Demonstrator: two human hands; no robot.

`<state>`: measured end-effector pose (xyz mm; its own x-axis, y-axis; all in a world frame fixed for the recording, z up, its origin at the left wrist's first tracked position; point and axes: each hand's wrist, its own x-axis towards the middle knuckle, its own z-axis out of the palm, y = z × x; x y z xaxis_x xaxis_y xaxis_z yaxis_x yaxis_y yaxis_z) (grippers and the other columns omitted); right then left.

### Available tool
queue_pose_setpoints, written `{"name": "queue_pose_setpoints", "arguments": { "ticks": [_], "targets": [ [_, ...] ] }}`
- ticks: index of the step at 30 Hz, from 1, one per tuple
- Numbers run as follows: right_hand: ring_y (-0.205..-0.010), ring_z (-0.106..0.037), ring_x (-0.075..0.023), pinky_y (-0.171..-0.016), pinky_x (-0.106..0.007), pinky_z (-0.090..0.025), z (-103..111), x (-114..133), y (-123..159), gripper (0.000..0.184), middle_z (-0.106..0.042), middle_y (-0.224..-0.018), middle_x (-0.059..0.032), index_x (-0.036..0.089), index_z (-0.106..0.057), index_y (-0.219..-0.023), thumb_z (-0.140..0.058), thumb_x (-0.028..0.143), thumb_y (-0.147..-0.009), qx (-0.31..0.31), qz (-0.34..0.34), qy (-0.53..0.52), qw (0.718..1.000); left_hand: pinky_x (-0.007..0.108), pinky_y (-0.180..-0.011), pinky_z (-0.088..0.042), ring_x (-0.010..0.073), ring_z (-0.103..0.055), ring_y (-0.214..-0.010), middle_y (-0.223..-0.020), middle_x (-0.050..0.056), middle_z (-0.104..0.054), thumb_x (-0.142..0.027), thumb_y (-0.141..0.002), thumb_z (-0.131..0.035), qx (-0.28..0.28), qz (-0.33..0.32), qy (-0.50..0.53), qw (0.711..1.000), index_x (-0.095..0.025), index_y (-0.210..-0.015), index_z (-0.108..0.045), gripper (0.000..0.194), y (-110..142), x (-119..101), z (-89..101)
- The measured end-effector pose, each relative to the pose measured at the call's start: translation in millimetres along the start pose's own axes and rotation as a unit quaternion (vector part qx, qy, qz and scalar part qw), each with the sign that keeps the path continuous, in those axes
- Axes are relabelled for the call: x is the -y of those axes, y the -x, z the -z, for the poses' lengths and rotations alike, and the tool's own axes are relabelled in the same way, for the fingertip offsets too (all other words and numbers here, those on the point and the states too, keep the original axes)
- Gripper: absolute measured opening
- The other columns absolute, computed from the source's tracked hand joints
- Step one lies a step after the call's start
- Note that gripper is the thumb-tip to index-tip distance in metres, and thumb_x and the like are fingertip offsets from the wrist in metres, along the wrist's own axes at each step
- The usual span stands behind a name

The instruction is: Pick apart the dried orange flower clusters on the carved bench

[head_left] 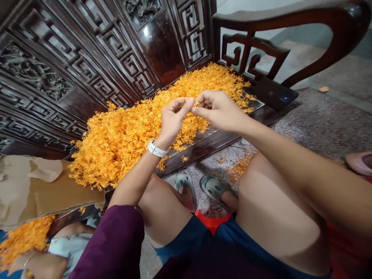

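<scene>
A big heap of small orange plastic flower pieces point(130, 131) covers the seat of a dark carved wooden bench point(215, 141). My left hand point(173, 118), with a white watch on its wrist, and my right hand point(217, 108) meet above the heap. Both pinch one small orange piece point(196, 104) between thumb and fingertips. My bare knees and grey sandals point(203, 188) are below, on a speckled floor.
The bench's carved backrest point(87, 58) and curved armrest point(261, 50) rise behind the heap. A sheet of cardboard point(43, 190) lies at the left. Another person's arm point(43, 263) and more orange pieces point(26, 236) are at bottom left. Loose pieces lie on the floor point(238, 166).
</scene>
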<state>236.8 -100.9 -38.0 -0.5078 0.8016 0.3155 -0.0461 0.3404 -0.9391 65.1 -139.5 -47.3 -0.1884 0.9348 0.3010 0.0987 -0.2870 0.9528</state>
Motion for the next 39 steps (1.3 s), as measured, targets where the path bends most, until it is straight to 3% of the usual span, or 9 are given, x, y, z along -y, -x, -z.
{"name": "queue_pose_setpoints", "arguments": {
  "ticks": [7, 10, 15, 17, 21, 25, 28, 33, 39],
  "targets": [
    [-0.071, -0.039, -0.0154, -0.066, -0.032, -0.028, -3, 18, 4, 0.027, -0.044, -0.064, 0.0009, 0.019, -0.058, -0.068, -0.071, 0.006, -0.088, 0.019, 0.007, -0.001, 1.0, 0.026, -0.075, -0.052, 0.0104, -0.061, -0.075, -0.085, 0.001, -0.067, -0.013, -0.089, -0.068, -0.046, 0.101, 0.074, 0.991, -0.02, -0.08, -0.063, 0.013, -7, 7, -0.5],
    [-0.067, -0.044, -0.0129, -0.064, -0.03, -0.031, -16, 41, 25, 0.023, -0.053, -0.064, 0.0017, 0.017, -0.065, -0.071, -0.062, 0.005, -0.09, 0.179, 0.044, -0.033, 0.982, 0.027, -0.071, -0.05, 0.0098, -0.056, -0.067, -0.078, 0.0, -0.06, -0.013, -0.094, -0.058, -0.109, 0.138, 0.101, 0.979, -0.021, -0.077, -0.054, 0.019, -28, 18, 23.2],
    [-0.074, -0.059, -0.0127, -0.07, -0.028, -0.044, -37, 71, 59, 0.012, -0.071, -0.084, -0.0022, 0.016, -0.076, -0.094, -0.065, 0.011, -0.093, 0.442, 0.098, -0.084, 0.888, 0.027, -0.07, -0.052, 0.0106, -0.059, -0.068, -0.089, 0.001, -0.07, -0.035, -0.099, -0.071, -0.189, 0.144, 0.132, 0.963, -0.023, -0.089, -0.059, 0.02, -50, 25, 76.1],
    [-0.08, -0.063, -0.0137, -0.075, -0.028, -0.049, -37, 67, 49, 0.007, -0.074, -0.093, -0.0046, 0.017, -0.076, -0.096, -0.071, 0.014, -0.093, 0.388, 0.079, -0.143, 0.907, 0.024, -0.069, -0.053, 0.0098, -0.061, -0.067, -0.085, 0.0, -0.071, -0.033, -0.101, -0.069, -0.186, 0.135, 0.157, 0.961, -0.023, -0.092, -0.06, 0.015, -48, 23, 84.2],
    [-0.083, -0.064, -0.0146, -0.069, -0.028, -0.052, -26, 35, -7, 0.023, -0.076, -0.104, -0.0086, 0.019, -0.069, -0.1, -0.085, 0.029, -0.087, 0.054, -0.05, -0.299, 0.952, 0.021, -0.062, -0.054, 0.0089, -0.063, -0.062, -0.077, -0.001, -0.072, -0.027, -0.1, -0.07, -0.17, 0.127, 0.168, 0.963, -0.023, -0.09, -0.061, 0.014, -40, 17, 78.5],
    [-0.071, -0.058, -0.0129, -0.056, -0.026, -0.045, -12, -4, -48, 0.026, -0.076, -0.096, -0.0106, 0.018, -0.064, -0.095, -0.086, 0.021, -0.082, -0.087, -0.174, -0.227, 0.954, 0.021, -0.056, -0.054, 0.0096, -0.067, -0.061, -0.08, 0.0, -0.077, -0.031, -0.1, -0.07, -0.16, 0.166, 0.155, 0.961, -0.025, -0.091, -0.06, 0.015, -35, 12, 61.8],
    [-0.064, -0.053, -0.0115, -0.055, -0.026, -0.04, -7, -21, -48, 0.016, -0.073, -0.084, -0.0068, 0.018, -0.069, -0.089, -0.082, 0.027, -0.089, -0.08, -0.148, -0.098, 0.981, 0.024, -0.057, -0.054, 0.0108, -0.068, -0.062, -0.082, 0.001, -0.078, -0.039, -0.096, -0.077, -0.138, 0.156, 0.146, 0.967, -0.026, -0.095, -0.06, 0.021, -31, 10, 46.8],
    [-0.07, -0.06, -0.0133, -0.065, -0.03, -0.048, -11, -24, -39, 0.029, -0.073, -0.079, -0.0039, 0.017, -0.076, -0.089, -0.091, 0.041, -0.08, 0.094, -0.06, -0.073, 0.991, 0.027, -0.062, -0.053, 0.0139, -0.071, -0.069, -0.083, 0.002, -0.074, -0.047, -0.091, -0.082, -0.099, 0.096, 0.117, 0.984, -0.026, -0.097, -0.063, 0.028, -32, 9, 30.6],
    [-0.074, -0.061, -0.0144, -0.068, -0.03, -0.051, -5, -21, -42, 0.038, -0.069, -0.08, -0.0026, 0.02, -0.07, -0.087, -0.093, 0.048, -0.076, -0.022, 0.001, -0.127, 0.992, 0.03, -0.063, -0.045, 0.0145, -0.06, -0.066, -0.076, 0.003, -0.066, -0.05, -0.085, -0.087, 0.061, 0.027, 0.015, 0.998, -0.024, -0.092, -0.068, 0.033, -34, 10, 31.6]
  ]
}}
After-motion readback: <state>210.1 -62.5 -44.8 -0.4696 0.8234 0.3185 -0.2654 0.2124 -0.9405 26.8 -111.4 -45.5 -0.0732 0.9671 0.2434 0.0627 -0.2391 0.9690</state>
